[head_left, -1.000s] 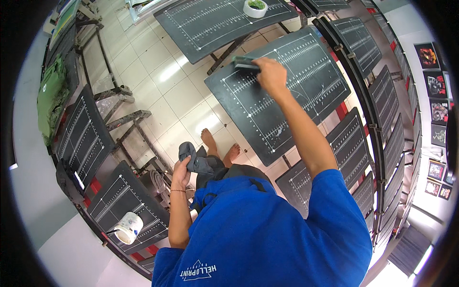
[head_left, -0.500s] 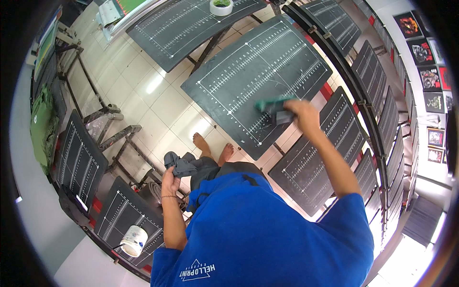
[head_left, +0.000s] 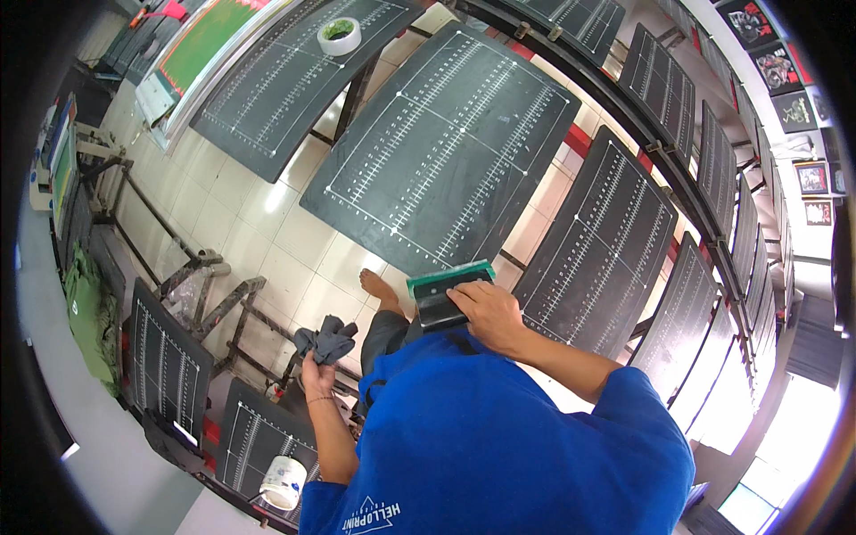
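Squeegee [head_left: 435, 305] with a black body and green edge lies just below the centre of the frame, in the right hand [head_left: 492, 314]; the fingers lie bent over its black body, gripping it, and the thumb cannot be made out. Lower left of centre, the left hand [head_left: 318, 376] pinches a bunched dark grey cloth [head_left: 328, 341], which hangs over most of its fingers.

The green edge meets the near end of a black gridded board [head_left: 419, 156] in the picture, though whether it touches cannot be told. This looks like the end of a stroke along that board, or a pause between strokes. Another stroke would call for the edge to be set flat at the board's far end, in the upper middle, and drawn back with even pressure, the cloth kept clear.

At the lower left, a stained white tub [head_left: 283, 482] stands on a smaller gridded board [head_left: 257, 441]; what it contains is too small to tell. A roll of tape [head_left: 339, 37] lies on another board [head_left: 259, 107] at the upper left, green showing inside its white ring.
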### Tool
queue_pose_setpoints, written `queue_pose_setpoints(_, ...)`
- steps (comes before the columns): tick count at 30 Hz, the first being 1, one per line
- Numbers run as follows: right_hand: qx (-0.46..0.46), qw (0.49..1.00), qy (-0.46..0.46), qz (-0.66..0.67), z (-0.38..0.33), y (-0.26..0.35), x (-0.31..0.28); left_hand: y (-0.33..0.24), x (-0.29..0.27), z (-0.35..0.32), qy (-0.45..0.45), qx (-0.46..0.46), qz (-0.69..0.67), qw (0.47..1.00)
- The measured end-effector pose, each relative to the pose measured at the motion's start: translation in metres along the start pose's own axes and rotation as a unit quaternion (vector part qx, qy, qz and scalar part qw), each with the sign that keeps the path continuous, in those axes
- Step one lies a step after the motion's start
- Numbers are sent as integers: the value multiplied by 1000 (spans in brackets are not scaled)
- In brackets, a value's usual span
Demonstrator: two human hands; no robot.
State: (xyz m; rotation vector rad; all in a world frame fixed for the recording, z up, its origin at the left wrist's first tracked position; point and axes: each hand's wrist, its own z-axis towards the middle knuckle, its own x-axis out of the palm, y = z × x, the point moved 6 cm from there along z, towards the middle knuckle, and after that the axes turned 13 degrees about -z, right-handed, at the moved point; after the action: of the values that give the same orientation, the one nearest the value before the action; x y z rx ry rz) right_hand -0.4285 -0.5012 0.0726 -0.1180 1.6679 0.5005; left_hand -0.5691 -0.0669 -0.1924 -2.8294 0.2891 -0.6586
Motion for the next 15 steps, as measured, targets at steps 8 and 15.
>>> queue_pose_setpoints(8,227,944,-148,-186,159,-237,-86,-18,25,-20,20,4,50,999)
queue_pose_setpoints(15,276,931,-138,-194,162,-255,-60,-59,-13,-15,-34,7,117,992)
